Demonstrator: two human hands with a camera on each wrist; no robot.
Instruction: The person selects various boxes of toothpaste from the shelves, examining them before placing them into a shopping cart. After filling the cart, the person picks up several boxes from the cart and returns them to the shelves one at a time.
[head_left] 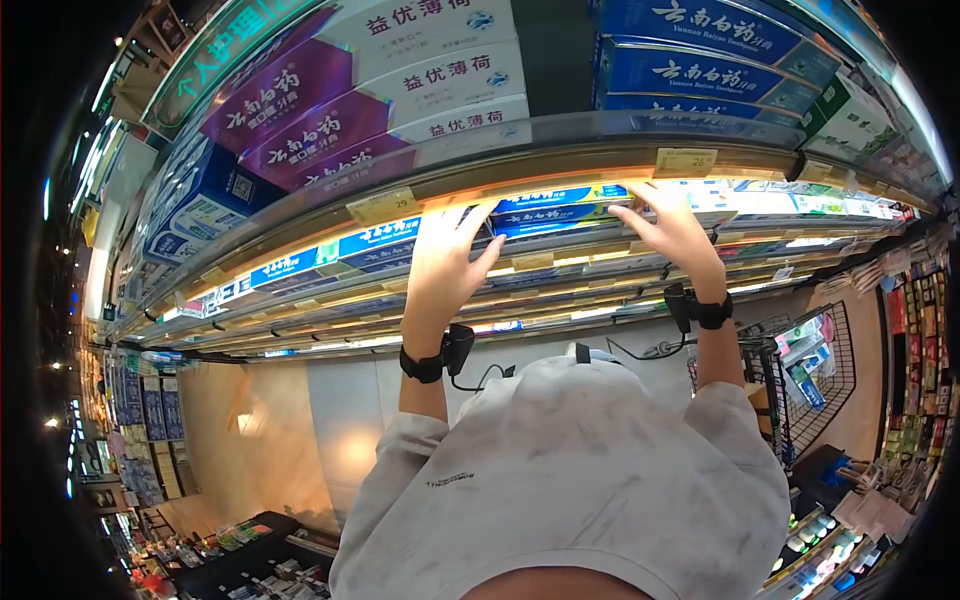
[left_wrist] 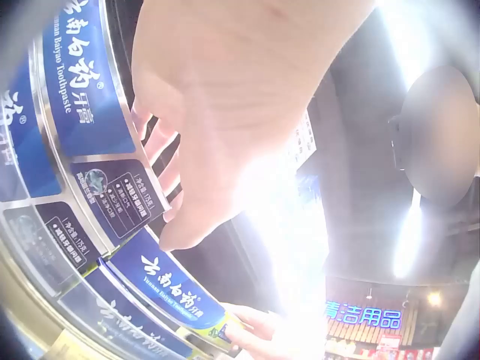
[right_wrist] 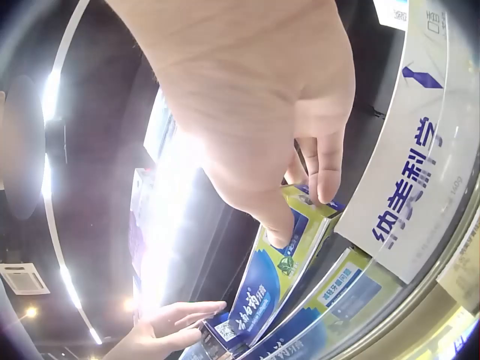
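Note:
A blue Yunnan Baiyao toothpaste box [head_left: 545, 195] with a yellow-green end lies on a lit shelf between both hands, above another box of its kind. My right hand [head_left: 675, 235] pinches its right end; in the right wrist view the thumb [right_wrist: 279, 229] presses the front face and the fingers reach over the end. At the other end is my left hand [head_left: 445, 260], its fingers extended beside the box's left end and its thumb apart from them. In the left wrist view that thumb [left_wrist: 180, 232] is near the box's upper corner, beside darker neighbouring toothpaste boxes [left_wrist: 112, 199].
Purple-and-white toothpaste boxes [head_left: 320, 140] and blue ones [head_left: 710, 70] fill the shelf above. Its edge, with price tags [head_left: 687, 161], runs close over the hands. White boxes [right_wrist: 412, 172] stand right of the right hand. A shopping cart [head_left: 830, 400] holding goods stands at right.

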